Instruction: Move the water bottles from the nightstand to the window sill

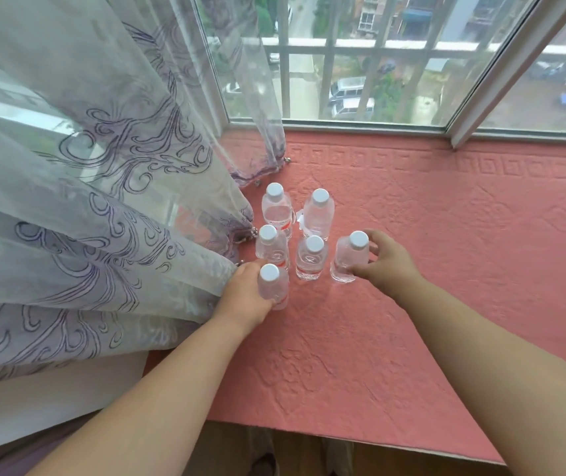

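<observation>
Gripping one bottle each, your hands met at the centre of the frame: your left hand (245,297) had its fingers wrapped around the nearest bottle (273,286), and your right hand (383,261) clasped the rightmost bottle (346,259). Four other bottles (310,257) stood upright just beyond, on the pink window sill (446,269), beside the sheer curtain (85,201) at left

The window sill (446,252) is left open right of and in front of the bottle cluster (295,235). Access from the left is obstructed by the sheer curtain (102,201), which hangs against the nearest bottles. Only narrow gaps are seen between bottles.
</observation>
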